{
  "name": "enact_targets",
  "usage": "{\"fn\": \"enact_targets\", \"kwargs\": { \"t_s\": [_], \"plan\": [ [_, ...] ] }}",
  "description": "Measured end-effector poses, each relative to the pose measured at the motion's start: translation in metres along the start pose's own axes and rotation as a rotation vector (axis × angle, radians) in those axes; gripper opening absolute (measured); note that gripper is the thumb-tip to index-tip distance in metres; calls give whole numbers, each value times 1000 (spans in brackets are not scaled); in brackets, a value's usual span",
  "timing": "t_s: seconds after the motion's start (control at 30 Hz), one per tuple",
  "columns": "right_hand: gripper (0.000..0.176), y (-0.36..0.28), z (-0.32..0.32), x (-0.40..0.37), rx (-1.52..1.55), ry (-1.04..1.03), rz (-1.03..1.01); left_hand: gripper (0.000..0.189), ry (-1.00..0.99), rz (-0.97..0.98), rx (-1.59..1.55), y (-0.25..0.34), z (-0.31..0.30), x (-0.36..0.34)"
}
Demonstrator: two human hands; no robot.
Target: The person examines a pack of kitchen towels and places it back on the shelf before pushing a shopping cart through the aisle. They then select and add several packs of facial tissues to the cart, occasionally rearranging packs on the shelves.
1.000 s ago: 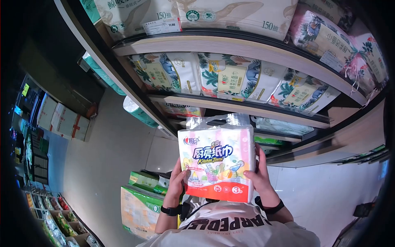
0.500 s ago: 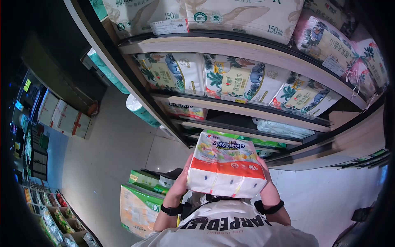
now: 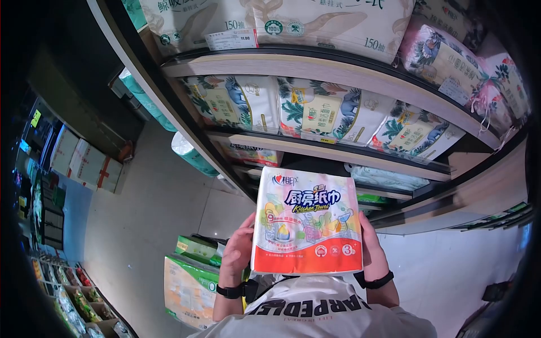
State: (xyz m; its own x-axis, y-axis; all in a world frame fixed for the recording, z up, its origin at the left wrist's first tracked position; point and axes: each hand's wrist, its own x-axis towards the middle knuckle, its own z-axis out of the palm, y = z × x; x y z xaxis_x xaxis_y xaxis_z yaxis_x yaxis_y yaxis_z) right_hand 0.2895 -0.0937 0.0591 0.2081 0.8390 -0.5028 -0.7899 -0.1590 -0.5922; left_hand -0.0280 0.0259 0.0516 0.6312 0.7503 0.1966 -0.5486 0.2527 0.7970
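A pack of kitchen towels [image 3: 307,219], white with an orange-red lower band, is held up before my chest with its printed front facing me. My left hand [image 3: 238,248] is at its left side, fingers bent, the tips meeting the pack's edge. Against the right side presses my right hand [image 3: 372,245], its fingers partly hidden behind the pack. Just beyond the pack is a shelf unit [image 3: 304,143] whose lower shelf holds another similar kitchen towel pack [image 3: 253,155] at the left.
Packs of face tissues [image 3: 332,110] line the middle shelf, with large tissue packs [image 3: 282,25] above. Green-and-white packs [image 3: 191,287] stand on the floor to my left. Cardboard boxes [image 3: 93,160] are farther left. Pink-ribboned packs [image 3: 451,62] sit at the upper right.
The kitchen towel pack has tilted so its front now faces me and its white bottom side is out of sight. My left hand's fingers have shifted and show more at the pack's edge.
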Motion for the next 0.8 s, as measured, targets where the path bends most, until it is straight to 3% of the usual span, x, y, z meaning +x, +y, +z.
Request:
{"fn": "enact_targets", "kwargs": {
  "t_s": [0.03, 0.13, 0.17, 0.27, 0.33, 0.4, 0.5, 0.6, 0.7, 0.8],
  "plan": [
    [76, -1, 1, -2, -60, 16, -52, 88, -17, 18, -27, -1, -4, -3],
    [101, -6, 7, -2, -364, -363, -334, 91, 100, 72, 7, -6, -6, -9],
    [113, -9, 16, -4, -378, -389, -353, 92, 154, 63, -7, -4, -7, -11],
    [112, -2, 10, -1, -672, -395, -366, 95, 299, 30, -56, 4, -8, -9],
    [109, 0, 15, -4, -1027, -377, -453, 76, 340, -19, -51, -9, -21, -11],
    [109, 1, 23, -5, -1186, -343, -515, 63, 293, 5, -191, -12, -21, -3],
    [109, 19, 5, -7, -1146, -284, -589, 55, 363, -187, -55, -27, -31, -2],
    [109, 28, -10, -12, -1155, -159, -511, 47, 431, -249, -109, -49, -23, 2],
    [100, 34, -23, -12, -1029, -86, -395, 52, 331, -306, 9, -53, -18, 14],
    [98, 23, -9, -15, -1102, 26, -424, 59, 254, -367, 113, -37, -3, 38]
  ]
}}
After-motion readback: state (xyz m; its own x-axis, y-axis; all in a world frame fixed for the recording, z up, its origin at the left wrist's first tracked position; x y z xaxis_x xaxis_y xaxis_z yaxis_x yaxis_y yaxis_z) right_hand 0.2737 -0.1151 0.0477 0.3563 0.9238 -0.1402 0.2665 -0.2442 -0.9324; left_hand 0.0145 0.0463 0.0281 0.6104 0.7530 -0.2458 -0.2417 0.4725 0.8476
